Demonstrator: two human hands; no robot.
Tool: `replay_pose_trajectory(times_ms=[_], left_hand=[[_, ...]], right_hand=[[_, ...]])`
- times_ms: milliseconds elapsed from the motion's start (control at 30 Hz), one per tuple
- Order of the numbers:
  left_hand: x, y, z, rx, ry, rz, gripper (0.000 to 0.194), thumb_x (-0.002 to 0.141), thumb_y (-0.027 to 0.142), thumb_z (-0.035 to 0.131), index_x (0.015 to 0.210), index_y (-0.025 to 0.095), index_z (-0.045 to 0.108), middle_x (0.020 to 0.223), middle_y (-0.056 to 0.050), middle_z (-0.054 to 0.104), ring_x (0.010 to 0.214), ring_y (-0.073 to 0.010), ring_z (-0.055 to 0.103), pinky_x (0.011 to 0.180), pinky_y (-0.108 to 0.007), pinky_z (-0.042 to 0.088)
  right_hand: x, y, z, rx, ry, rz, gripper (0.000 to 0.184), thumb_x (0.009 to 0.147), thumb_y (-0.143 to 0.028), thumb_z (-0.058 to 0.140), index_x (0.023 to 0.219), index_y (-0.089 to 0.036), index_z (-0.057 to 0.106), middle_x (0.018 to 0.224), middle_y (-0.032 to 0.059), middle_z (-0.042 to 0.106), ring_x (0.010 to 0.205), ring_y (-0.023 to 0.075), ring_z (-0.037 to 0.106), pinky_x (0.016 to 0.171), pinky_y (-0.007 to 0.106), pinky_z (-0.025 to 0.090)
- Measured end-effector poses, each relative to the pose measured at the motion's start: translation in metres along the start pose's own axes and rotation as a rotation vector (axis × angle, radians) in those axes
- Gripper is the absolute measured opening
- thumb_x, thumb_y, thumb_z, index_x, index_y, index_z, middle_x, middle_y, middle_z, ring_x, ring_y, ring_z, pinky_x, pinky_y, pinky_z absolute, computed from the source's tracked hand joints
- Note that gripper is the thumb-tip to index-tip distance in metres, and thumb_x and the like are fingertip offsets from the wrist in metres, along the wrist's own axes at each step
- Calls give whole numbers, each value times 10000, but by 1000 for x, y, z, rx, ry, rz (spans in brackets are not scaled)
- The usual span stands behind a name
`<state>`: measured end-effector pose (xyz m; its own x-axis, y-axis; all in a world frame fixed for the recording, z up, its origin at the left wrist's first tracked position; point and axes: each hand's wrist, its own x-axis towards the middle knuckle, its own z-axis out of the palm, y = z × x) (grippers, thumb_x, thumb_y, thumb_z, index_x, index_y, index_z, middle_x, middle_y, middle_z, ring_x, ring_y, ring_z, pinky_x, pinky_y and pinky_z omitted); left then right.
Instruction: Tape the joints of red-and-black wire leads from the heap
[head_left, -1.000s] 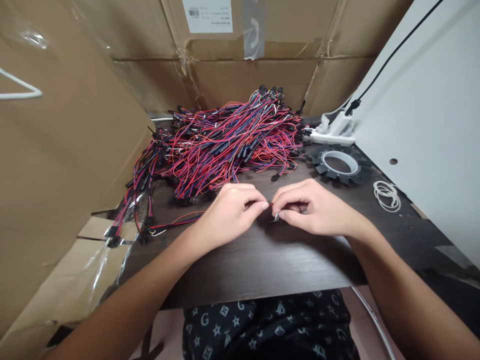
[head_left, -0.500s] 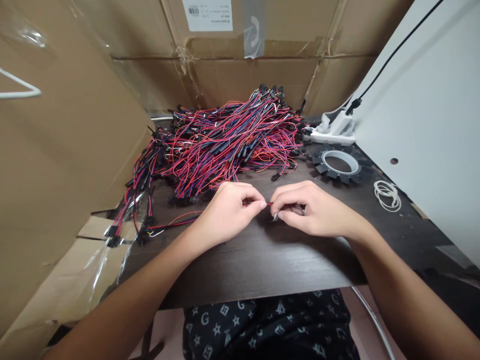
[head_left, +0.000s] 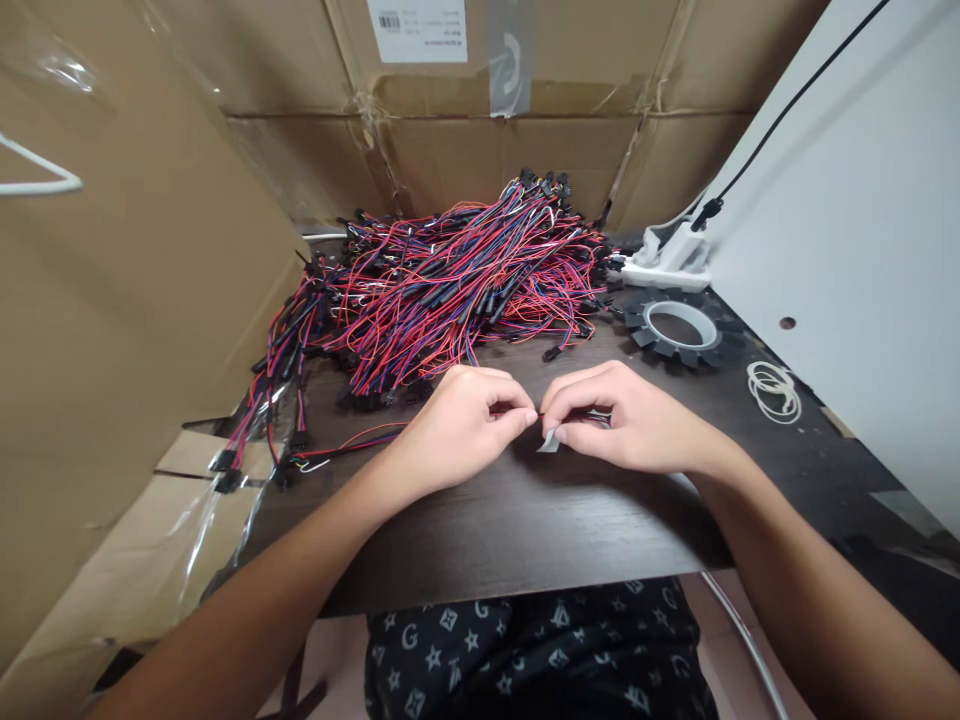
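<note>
My left hand point(head_left: 469, 418) pinches a wire harness point(head_left: 375, 436) between thumb and forefinger. Its red and dark wires trail out to the left under my wrist, towards a black connector and a short white wire end. Close by on the right, my right hand point(head_left: 626, 418) is closed on the same wires, which show again inside its curled fingers. A small grey strip of tape point(head_left: 550, 441) sticks out below the right fingertips, by the thumb. Only a short stretch of wire shows between the two hands.
Behind my hands lies a big heap of red and dark wire harnesses point(head_left: 457, 290). A tape roll point(head_left: 681, 328) edged with cut grey pieces lies at the right, near a white power strip point(head_left: 664, 275) and a coiled pale cord point(head_left: 774, 392). Cardboard point(head_left: 502, 160) walls the back and left.
The grey tape strip shows more below my right fingertips than before. Both hands have barely shifted and keep their pinch on the wires.
</note>
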<state>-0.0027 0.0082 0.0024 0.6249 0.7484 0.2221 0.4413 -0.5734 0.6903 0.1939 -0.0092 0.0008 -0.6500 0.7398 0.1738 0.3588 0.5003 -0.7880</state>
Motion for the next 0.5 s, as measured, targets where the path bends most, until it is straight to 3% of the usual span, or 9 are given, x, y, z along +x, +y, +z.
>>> replay_pose_trajectory(times_ms=[500], left_hand=[[0, 0, -1, 21, -37, 15, 163, 783, 98, 597, 664, 144, 698, 593, 12, 620, 568, -96, 553, 578, -212, 387]], right_hand=[[-1, 0, -1, -8, -32, -10, 148, 759, -48, 520, 768, -135, 640, 809, 40, 679, 720, 136, 597, 718, 259, 465]])
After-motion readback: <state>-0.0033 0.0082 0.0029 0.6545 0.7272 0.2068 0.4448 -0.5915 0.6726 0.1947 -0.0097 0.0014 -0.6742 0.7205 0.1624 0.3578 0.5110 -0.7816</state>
